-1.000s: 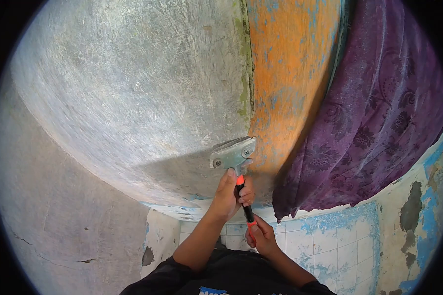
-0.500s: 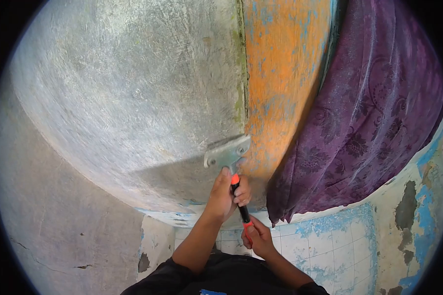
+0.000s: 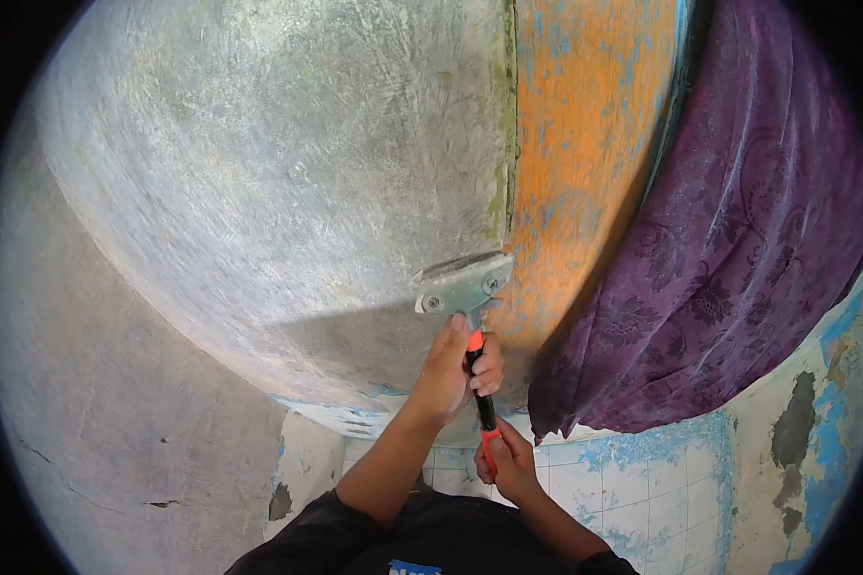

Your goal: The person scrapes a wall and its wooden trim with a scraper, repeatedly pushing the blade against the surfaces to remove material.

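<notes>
Both of my hands grip one long-handled scraper (image 3: 464,282), its wide metal blade at the grey wall (image 3: 307,172) close to the orange door frame (image 3: 585,144). My left hand (image 3: 455,369) is wrapped round the upper part of the black and red handle, thumb stretched up toward the scraper head. Lower down, my right hand (image 3: 510,462) closes on the red end of the handle. Two screws show on the blade holder. A dark shadow falls on the wall to the left of the scraper.
A purple patterned curtain (image 3: 710,259) hangs to the right of the orange frame. White floor tiles (image 3: 633,489) smeared with blue lie below. Another wall section with peeling blue paint (image 3: 829,422) stands at the right, and a cracked grey wall (image 3: 144,412) at the left.
The scraper and both hands have shifted slightly right and the blade a little up in view. The wall, frame and curtain also sit further right in the picture. Both hands keep their grip.
</notes>
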`<state>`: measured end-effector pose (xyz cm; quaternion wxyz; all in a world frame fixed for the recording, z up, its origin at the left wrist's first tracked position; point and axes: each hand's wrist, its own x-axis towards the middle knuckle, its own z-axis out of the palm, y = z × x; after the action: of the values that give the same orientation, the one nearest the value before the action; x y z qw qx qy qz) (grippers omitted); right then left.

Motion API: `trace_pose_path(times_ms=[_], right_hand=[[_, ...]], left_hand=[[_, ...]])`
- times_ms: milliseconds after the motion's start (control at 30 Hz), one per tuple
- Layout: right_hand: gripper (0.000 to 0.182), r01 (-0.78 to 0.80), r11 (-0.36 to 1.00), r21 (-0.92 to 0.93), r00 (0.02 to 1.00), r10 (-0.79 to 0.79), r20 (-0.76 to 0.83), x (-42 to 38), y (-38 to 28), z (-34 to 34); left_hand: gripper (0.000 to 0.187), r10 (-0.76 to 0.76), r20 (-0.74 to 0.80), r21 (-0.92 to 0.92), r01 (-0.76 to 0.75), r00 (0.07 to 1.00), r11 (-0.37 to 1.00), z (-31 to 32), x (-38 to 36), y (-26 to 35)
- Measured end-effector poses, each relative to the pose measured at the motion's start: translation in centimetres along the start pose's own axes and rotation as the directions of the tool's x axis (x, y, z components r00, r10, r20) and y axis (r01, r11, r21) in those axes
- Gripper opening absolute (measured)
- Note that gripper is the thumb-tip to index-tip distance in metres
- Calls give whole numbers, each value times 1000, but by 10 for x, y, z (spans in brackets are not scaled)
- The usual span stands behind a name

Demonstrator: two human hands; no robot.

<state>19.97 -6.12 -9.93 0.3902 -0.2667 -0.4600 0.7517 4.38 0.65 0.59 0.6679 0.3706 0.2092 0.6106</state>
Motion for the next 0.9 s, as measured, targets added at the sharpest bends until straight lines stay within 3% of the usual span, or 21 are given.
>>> trace_pose_path(times_ms=[67,267,367,433,567,667,800,900], right_hand=[[51,0,1000,-19,1000,0,11,-2,5,-2],[51,-19,1000,12,999,19,34,-4,-10,2],[52,-29,999,18,999,28,47,-5,-15,2],[51,-43,999,19,998,43,42,-9,-18,4],[48,-40,999,29,998,38,52,-14,-20,5],[44,3,1000,-23,1000,-3,5,-8,-35,9],[51,-32,999,43,998,30,50,-13,-34,12],[42,-84,996,16,996,83,22,-19,-31,17]], left_hand=[[60,-27,-43,38,28,999,999,2,-5,-2],[63,-46,-94,56,52,995,997,17,-1,9],[61,-28,29,14,28,999,1000,15,3,14],[47,-39,8,-32,39,999,999,10,-3,9],[48,-30,-60,-56,26,998,998,19,-6,9],[46,23,16,-80,-21,1000,997,28,4,21],[47,5,-23,-50,-6,1000,999,28,0,23],[51,-10,-81,-17,9,997,1000,31,-6,24]])
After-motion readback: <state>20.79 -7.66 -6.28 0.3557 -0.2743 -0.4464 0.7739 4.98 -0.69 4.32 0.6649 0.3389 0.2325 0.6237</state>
